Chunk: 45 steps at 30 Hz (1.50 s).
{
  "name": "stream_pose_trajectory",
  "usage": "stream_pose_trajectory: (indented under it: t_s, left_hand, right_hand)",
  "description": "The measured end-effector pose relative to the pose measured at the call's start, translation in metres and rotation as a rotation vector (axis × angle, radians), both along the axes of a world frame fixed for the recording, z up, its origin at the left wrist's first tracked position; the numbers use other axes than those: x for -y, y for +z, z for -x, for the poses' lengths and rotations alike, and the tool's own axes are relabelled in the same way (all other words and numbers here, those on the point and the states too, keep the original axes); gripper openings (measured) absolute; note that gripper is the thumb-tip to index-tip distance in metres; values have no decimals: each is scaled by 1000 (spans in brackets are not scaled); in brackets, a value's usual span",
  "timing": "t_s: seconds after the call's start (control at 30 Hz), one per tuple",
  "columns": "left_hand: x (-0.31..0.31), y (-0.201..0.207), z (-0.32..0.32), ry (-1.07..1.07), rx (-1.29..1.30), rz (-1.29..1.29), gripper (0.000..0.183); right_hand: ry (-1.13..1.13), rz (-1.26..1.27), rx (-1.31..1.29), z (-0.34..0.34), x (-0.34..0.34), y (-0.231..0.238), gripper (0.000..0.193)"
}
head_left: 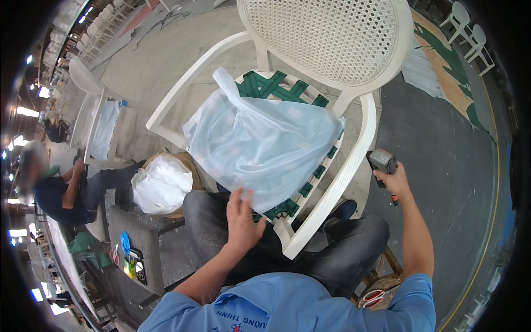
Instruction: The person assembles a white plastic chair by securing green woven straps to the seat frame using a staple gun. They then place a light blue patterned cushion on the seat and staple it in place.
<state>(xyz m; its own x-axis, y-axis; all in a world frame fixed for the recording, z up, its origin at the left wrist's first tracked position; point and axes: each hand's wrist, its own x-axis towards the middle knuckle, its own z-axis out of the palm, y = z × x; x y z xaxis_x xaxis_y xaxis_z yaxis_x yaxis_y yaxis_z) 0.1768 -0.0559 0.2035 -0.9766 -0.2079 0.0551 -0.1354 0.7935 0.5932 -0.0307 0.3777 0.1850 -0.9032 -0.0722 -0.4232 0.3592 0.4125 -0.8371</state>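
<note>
A white armchair frame (362, 138) with a woven cane back (326, 39) stands in front of me. Green webbing straps (260, 86) cross its seat, and their ends show along the right and front rails. A thin, whitish translucent cloth (265, 135) lies loosely over most of the seat, wrinkled, with one corner standing up at the back left. My left hand (242, 218) is at the cloth's front edge, fingers stretched out and holding nothing. Out to the right of the chair, my right hand (395, 180) grips a grey staple gun (383, 161) with an orange fitting at its lower end.
To my left, a white cloth bundle (163, 185) fills a brown sack. A grey seat (135, 243) there carries small items and scissors. Red-handled scissors (374, 297) lie on a stool by my right hip. Another person (58, 182) sits at far left near a second chair (94, 110).
</note>
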Motion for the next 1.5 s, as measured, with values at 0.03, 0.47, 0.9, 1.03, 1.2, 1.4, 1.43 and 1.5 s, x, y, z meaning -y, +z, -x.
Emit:
stream_pose_trajectory:
  t_s: [0.03,0.47,0.9,1.03,1.2,1.4,1.43,1.5]
  left_hand:
    - [-6,0,3,-116,51,120,79]
    - [-2,-20,45,-619,-108,34,13]
    - [5,-24,42,-797,-97,50,26]
    - [-24,-8,63,-643,16,9,48]
    - [-83,-25,112,-634,-67,115,69]
    - [-109,-74,147,-624,69,293,79]
    - [-111,-75,147,-650,79,294,78]
    - [-112,-77,147,-695,100,298,77]
  right_hand:
    - [19,-3,-16,-2,-1,-1,61]
    - [245,-80,-125,-29,27,29,69]
    - [342,-224,-185,14,45,20,67]
    - [378,-238,-182,28,53,18,65]
    - [386,-157,-209,42,59,18,66]
    - [425,-156,-195,54,63,19,68]
    - [420,-158,-181,54,59,18,68]
    - [415,-131,-181,55,56,15,68]
